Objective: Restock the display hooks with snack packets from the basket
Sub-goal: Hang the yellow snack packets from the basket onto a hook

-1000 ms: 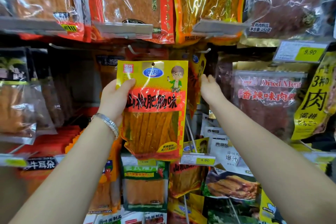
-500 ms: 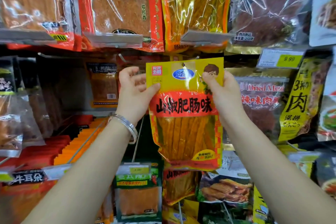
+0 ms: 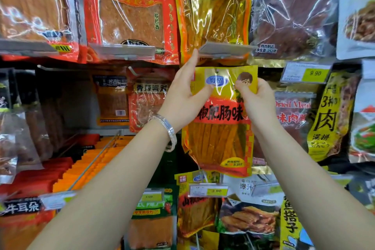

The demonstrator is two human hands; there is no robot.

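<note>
Yellow pkt [image 3: 220,144], top pinched betw. L hand [image 3: 182,95] & R hand [image 3: 258,99].

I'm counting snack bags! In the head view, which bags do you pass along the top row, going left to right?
orange bag → red bag → yellow bag → dark meat bag → white bag

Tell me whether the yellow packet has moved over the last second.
Yes. The yellow packet has shifted right and up, now directly beneath the grey price-tag holder.
</note>
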